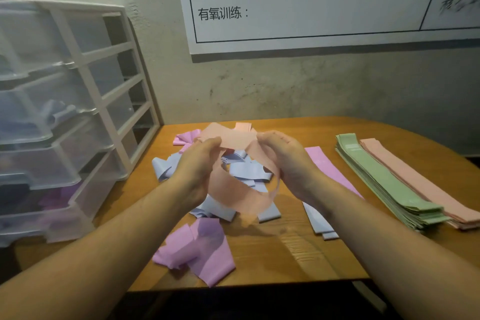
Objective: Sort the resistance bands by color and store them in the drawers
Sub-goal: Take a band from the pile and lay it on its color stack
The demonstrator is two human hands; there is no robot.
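Peach band (241, 189) pinched by both hands' fingers (210, 143); drawers (39, 117) hold blue, purple bands

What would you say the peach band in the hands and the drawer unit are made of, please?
Peach band: thin matte sheet, probably latex or rubber; it curls in a limp, slightly see-through loop. Drawer unit: apparently plastic, with frosted translucent drawers in a glossy white frame.

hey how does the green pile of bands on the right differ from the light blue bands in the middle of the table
The green pile is stacked neatly, bands flat and aligned; the light blue bands lie in a loose, crumpled heap, folded and overlapping. The green pile sits beside a peach stack at the table's right; the blue heap lies under the peach band that the left hand and right hand hold. Both rest on the wooden table, not yet in the drawers.
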